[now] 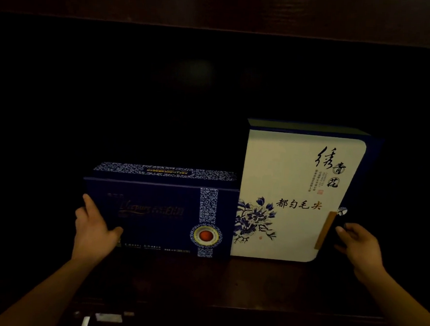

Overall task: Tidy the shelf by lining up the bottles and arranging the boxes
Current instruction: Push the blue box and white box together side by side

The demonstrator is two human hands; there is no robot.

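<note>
Two boxes stand side by side on a dark wooden shelf (pixel 200 281). The lower dark blue box (pixel 159 217) has a patterned strip and a round red emblem. The taller white box (pixel 293 193) has blue flowers and black calligraphy, and its left edge touches the blue box. My left hand (pixel 95 228) grips the blue box's left end, thumb on the front face. My right hand (pixel 358 244) holds the white box's dark right side, fingers curled against it. No bottles are in view.
The shelf's back and both sides are in deep shadow. A dark wooden board (pixel 219 8) runs across above. At the bottom edge, metal handles (pixel 85 323) show below the shelf's front lip.
</note>
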